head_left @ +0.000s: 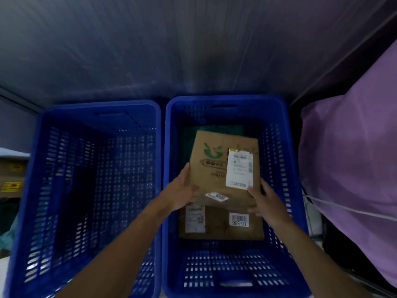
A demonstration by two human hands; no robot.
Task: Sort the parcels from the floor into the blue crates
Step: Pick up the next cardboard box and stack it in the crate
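Note:
Two blue crates stand side by side. The left crate (96, 117) holds no parcels. Inside the right crate (227, 102) lies a brown parcel (219, 231) with a barcode label. Above it I hold a second brown cardboard parcel (212, 168) with a green logo and a white shipping label. My left hand (182, 192) grips its left edge with the thumb along the side. My right hand (266, 203) holds its right near corner, fingers curled under. A dark green item (189, 134) lies beneath at the crate's far end.
A large purple bag (352, 147) with a white cord leans against the right crate. Cardboard boxes with yellow stickers (11, 177) sit left of the left crate. A dark blue-grey wall (171, 50) rises behind both crates.

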